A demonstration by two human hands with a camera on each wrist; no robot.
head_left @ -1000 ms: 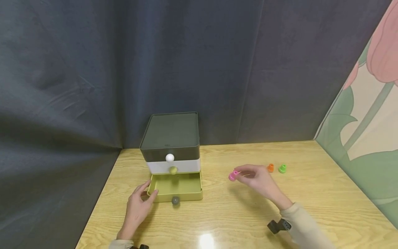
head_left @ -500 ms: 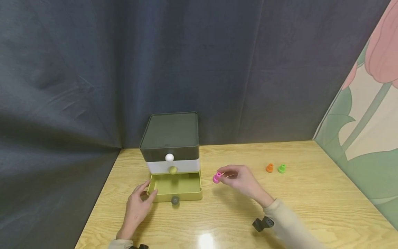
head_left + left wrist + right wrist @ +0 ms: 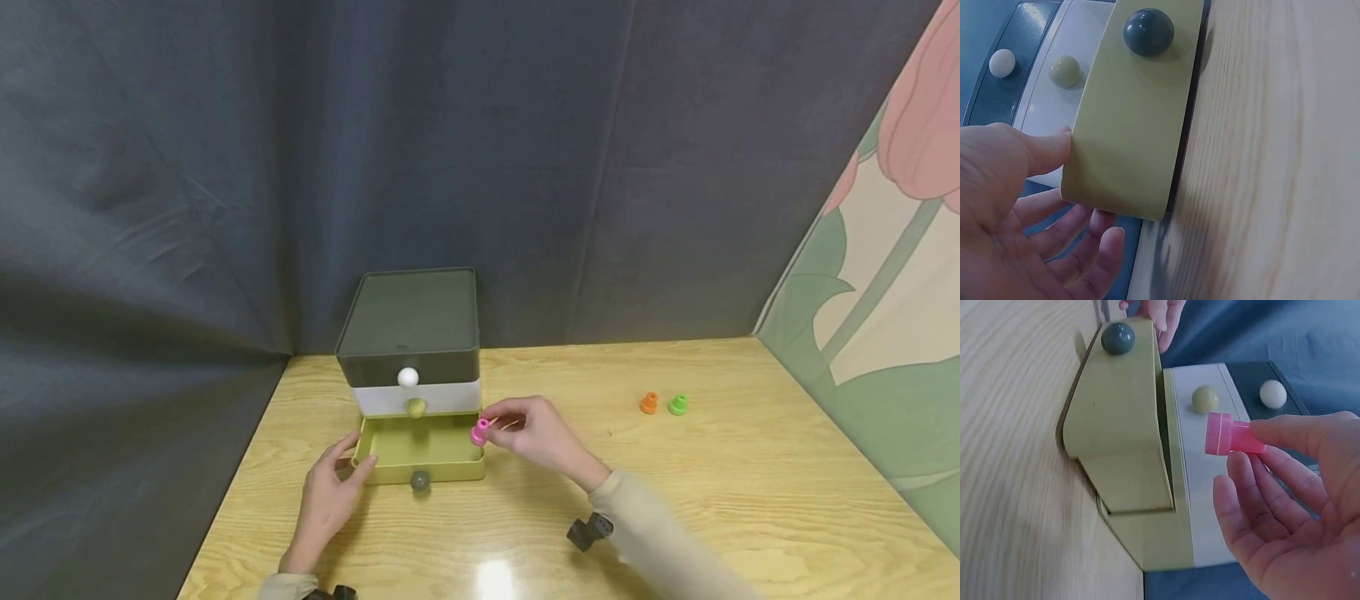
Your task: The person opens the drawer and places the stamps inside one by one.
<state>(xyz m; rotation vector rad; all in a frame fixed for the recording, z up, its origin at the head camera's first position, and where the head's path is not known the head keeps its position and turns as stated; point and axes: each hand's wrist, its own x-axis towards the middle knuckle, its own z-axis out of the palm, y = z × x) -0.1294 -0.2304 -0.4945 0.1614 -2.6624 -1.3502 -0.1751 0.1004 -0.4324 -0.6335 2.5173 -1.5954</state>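
Note:
My right hand (image 3: 542,433) pinches a pink stepped plastic piece (image 3: 480,432) between thumb and fingers. It hovers at the right edge of the pulled-out yellow-green drawer (image 3: 450,473), which has a dark round knob (image 3: 421,481). In the right wrist view the pink piece (image 3: 1222,434) lies sideways in the fingertips, apart from the drawer. My left hand (image 3: 327,497) holds the drawer's left front corner, thumb at the upper rim and fingers along the outer side, as the left wrist view shows. Nothing is visible inside the drawer.
Above the drawer sit a white drawer (image 3: 450,397) and a dark drawer (image 3: 450,367), both pushed in. An orange piece (image 3: 649,403) and a green piece (image 3: 678,405) of similar shape stand on the wooden table (image 3: 720,467) at right. A dark curtain (image 3: 525,167) hangs behind.
My right hand has carried the pink piece leftward, from over the table to the drawer's right edge. The left hand keeps its place on the drawer.

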